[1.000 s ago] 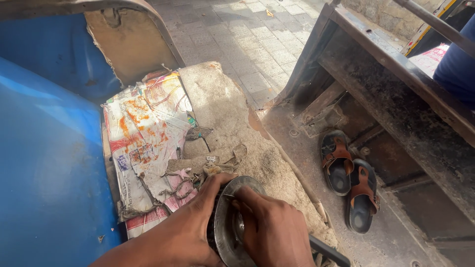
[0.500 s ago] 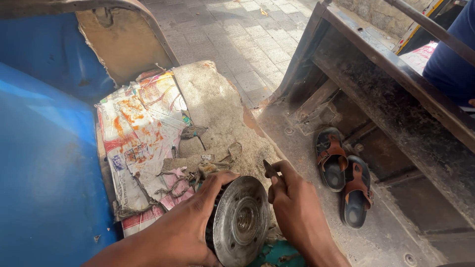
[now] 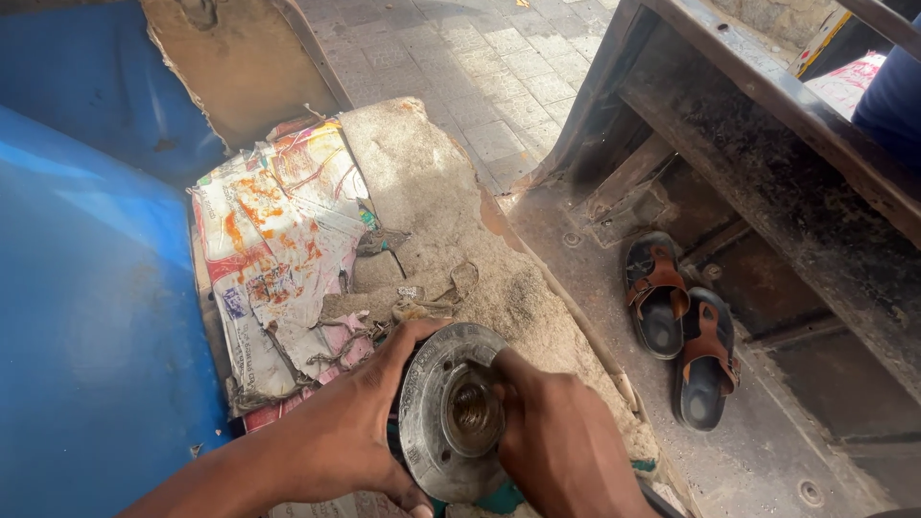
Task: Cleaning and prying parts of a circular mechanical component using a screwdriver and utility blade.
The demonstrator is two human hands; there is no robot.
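The left hand (image 3: pixel 350 441) grips a round metal hub (image 3: pixel 451 412), a grey disc with a raised rusty centre. Its fingers (image 3: pixel 408 341) curl over the top edge of the disc and the thumb hooks under the bottom edge, so the hub stands on edge between them, its face turned towards the camera. The right hand (image 3: pixel 561 451) presses against the hub from the other side. Its fingers (image 3: pixel 504 369) are bent and bunched at the rim of the centre bore, touching the metal there; whether they pinch anything small I cannot tell.

Just beyond the left fingertips lie crumpled scraps of cloth and torn paper (image 3: pixel 403 307) on a sandy, worn mat (image 3: pixel 422 192). Further out from the same fingers, and to their left, a printed sack (image 3: pixel 273 240) with orange and red markings lies spread flat, its edges frayed. Left of that rises a curved blue panel (image 3: pixel 86 317), chipped along its upper edge.

To the right of the right hand's fingers, well apart from them, a pair of dark sandals (image 3: pixel 681 336) with brown straps sits side by side on a dusty metal floor (image 3: pixel 767 451). Beyond the sandals runs a dark, grimy frame of beams (image 3: pixel 767 125). Farthest from both hands, at the top, is sunlit paved ground (image 3: pixel 480 67).
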